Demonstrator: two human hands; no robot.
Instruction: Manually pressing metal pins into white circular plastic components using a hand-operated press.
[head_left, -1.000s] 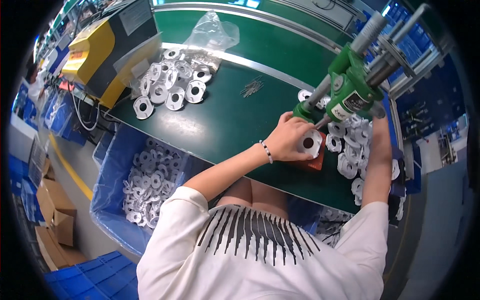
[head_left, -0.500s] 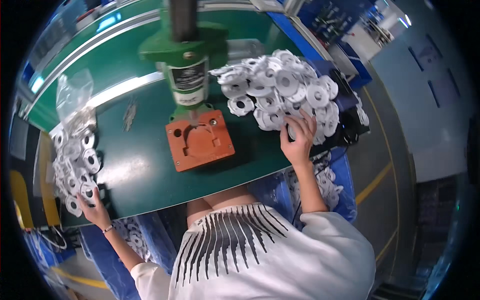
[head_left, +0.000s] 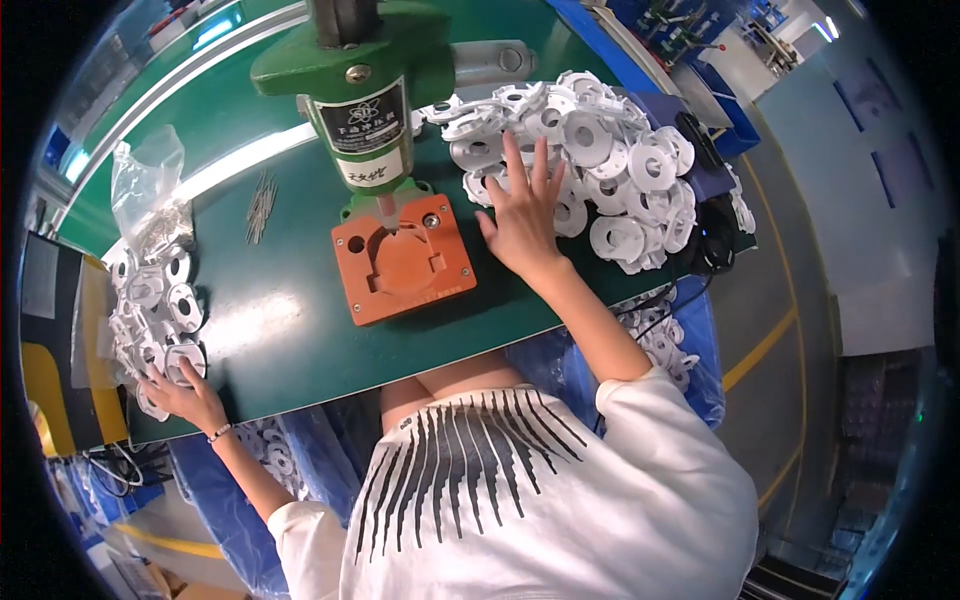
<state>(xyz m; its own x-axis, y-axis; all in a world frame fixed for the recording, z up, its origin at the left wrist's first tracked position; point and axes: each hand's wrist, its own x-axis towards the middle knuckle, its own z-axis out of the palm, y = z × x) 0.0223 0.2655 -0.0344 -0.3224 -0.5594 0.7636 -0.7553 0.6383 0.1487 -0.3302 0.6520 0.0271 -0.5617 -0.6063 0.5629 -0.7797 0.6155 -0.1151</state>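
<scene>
My right hand [head_left: 526, 215] is open, its fingers spread at the near left edge of a large heap of white plastic ring-shaped parts [head_left: 620, 238]. It holds nothing I can see. At the table's left end my left hand [head_left: 188, 396] rests with fingers apart against a smaller heap of the same white parts [head_left: 146, 290]; its fingertips touch a ring part there. Between my hands sits an orange fixture block [head_left: 405, 265] with a round recess, which holds no white part. Above it stands a green hand press [head_left: 365, 130], its ram pointing down at the block.
Thin metal pins [head_left: 261, 208] lie on the green table [head_left: 270, 360]. A clear plastic bag [head_left: 148, 185] stands behind the left heap. Blue-lined bins [head_left: 700, 345] with more white parts are below the table edge. A black mouse [head_left: 713, 240] lies right of the large heap.
My right hand has moved left and away from me along the large heap, its fingers spreading. Some parts of that heap have shifted. My left hand stays at the left heap, its fingers slightly repositioned.
</scene>
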